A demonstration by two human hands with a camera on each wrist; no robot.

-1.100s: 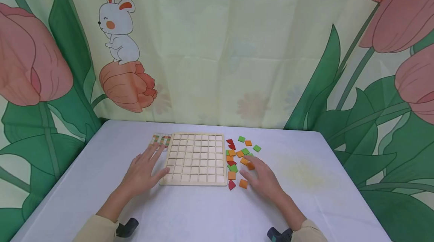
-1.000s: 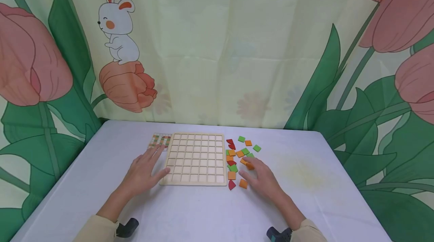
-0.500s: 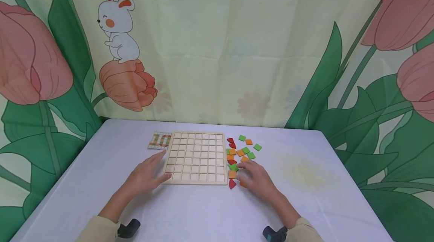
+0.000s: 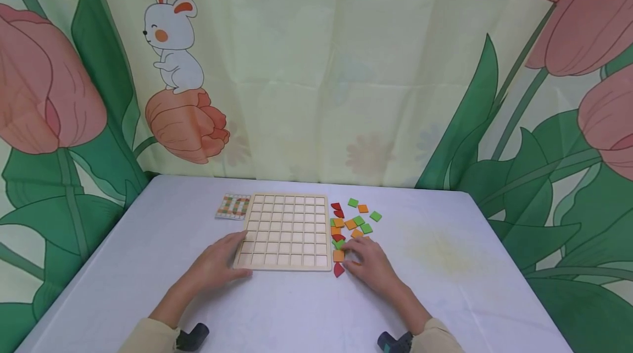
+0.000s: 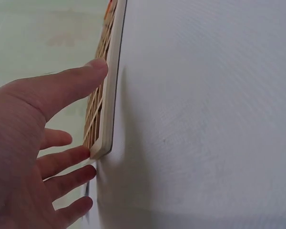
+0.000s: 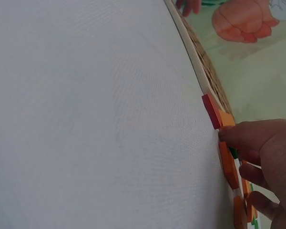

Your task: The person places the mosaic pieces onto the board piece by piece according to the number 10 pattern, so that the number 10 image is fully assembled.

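A wooden grid board (image 4: pixel 284 232) lies on the table. My left hand (image 4: pixel 217 262) is at its near left corner, fingers along the left side and thumb by the front edge; in the left wrist view the thumb (image 5: pixel 81 81) overlaps the rim. My right hand (image 4: pixel 371 262) is low over the loose tiles beside the board, thumb and index finger apart. Its fingertips are right by an orange square tile (image 4: pixel 338 255) and a green tile (image 4: pixel 338 244). A red rounded tile (image 4: pixel 338 270) lies just in front. The right wrist view shows the right thumb (image 6: pixel 233 136) close to orange tiles (image 6: pixel 228 164).
A small patterned card (image 4: pixel 233 206) with coloured squares lies at the board's far left corner. More green tiles (image 4: pixel 376 216), orange tiles (image 4: pixel 363 208) and red tiles (image 4: pixel 336 207) are scattered right of the board. A printed curtain (image 4: pixel 296 67) hangs behind the white table (image 4: pixel 296 314).
My left hand has drawn back from beside the card to the board's near corner. My right hand has shifted left and toward me, over the tiles next to the board.
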